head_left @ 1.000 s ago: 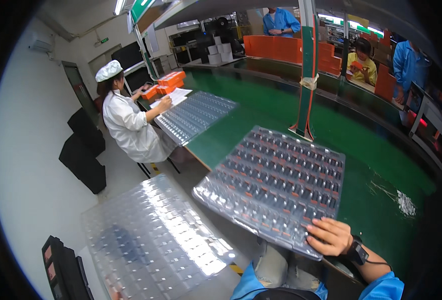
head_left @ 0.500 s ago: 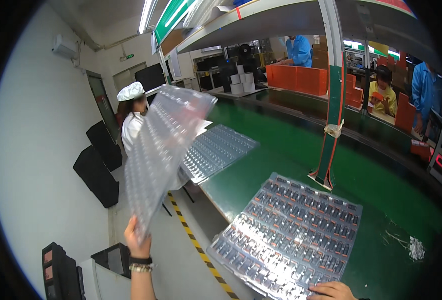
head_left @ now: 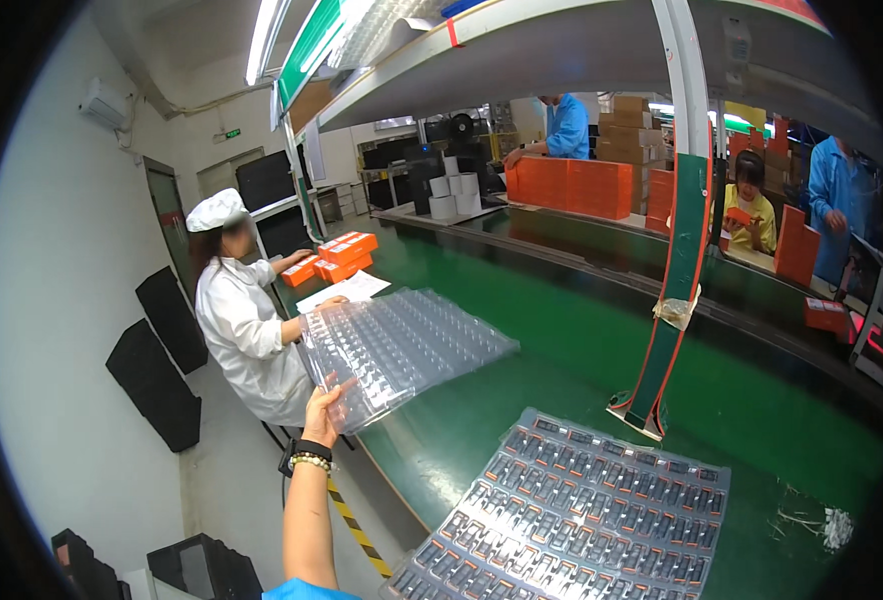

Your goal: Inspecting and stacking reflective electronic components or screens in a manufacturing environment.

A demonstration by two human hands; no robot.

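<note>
Gripping near-left edge of clear empty blister tray (head_left: 402, 345), left hand (head_left: 324, 405) closed on it, tray lying over green conveyor table (head_left: 562, 340). Filled tray (head_left: 582, 520) near right on same table. Right hand out of view.

Left arm outstretched, hand (head_left: 325, 404) raised, fingers gripping.

clear tray (head_left: 402, 350) (gridded), green table (head_left: 562, 340)
</note>
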